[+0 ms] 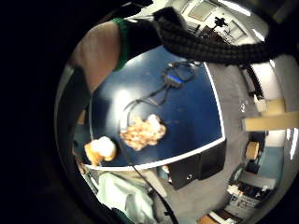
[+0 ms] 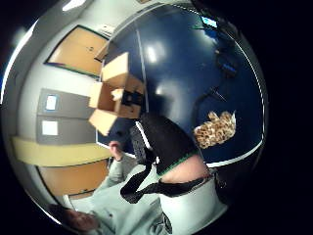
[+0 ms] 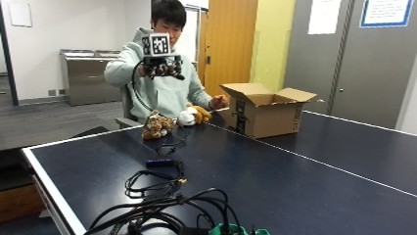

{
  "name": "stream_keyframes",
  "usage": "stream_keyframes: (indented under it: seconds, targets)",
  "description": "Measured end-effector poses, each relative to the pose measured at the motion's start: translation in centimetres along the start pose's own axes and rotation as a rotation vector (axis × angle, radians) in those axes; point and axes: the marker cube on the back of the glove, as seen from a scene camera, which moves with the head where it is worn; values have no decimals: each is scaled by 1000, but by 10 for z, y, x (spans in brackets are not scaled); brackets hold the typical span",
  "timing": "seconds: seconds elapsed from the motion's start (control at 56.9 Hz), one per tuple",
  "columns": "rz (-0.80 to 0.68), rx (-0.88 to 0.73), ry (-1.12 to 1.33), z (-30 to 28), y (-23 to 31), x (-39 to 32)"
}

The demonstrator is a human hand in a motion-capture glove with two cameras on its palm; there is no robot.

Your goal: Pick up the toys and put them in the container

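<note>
My gloved right hand (image 3: 161, 67) is raised at chest height above the table's far edge, fingers hanging relaxed with nothing in them. Below it a spotted tan plush toy (image 3: 156, 126) sits on the blue table (image 3: 280, 171), and an orange and white plush toy (image 3: 193, 115) lies just beside it, nearer the box. The open cardboard box (image 3: 264, 115) stands on the table a little further along. Both toys show in the little finger side palm view, spotted (image 1: 142, 132) and orange (image 1: 100, 150). The thumb side view shows the spotted toy (image 2: 215, 129) and the box (image 2: 117, 95).
The person's bare left hand (image 3: 218, 102) rests by the box's near flap. A small black device with a blue light (image 3: 161, 162) and a tangle of black cables (image 3: 163, 205) lie on the table's near part. A white line (image 3: 312, 161) crosses the table.
</note>
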Motion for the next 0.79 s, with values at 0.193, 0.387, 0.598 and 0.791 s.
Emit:
stream_keyframes:
  seconds: [0.193, 0.387, 0.598, 0.791]
  targets:
    - [12, -87, 85, 117, 39, 25]
    - [35, -245, 82, 194, 52, 34]
    - [66, -343, 134, 208, 49, 31]
    - [-2, -243, 50, 210, 32, 30]
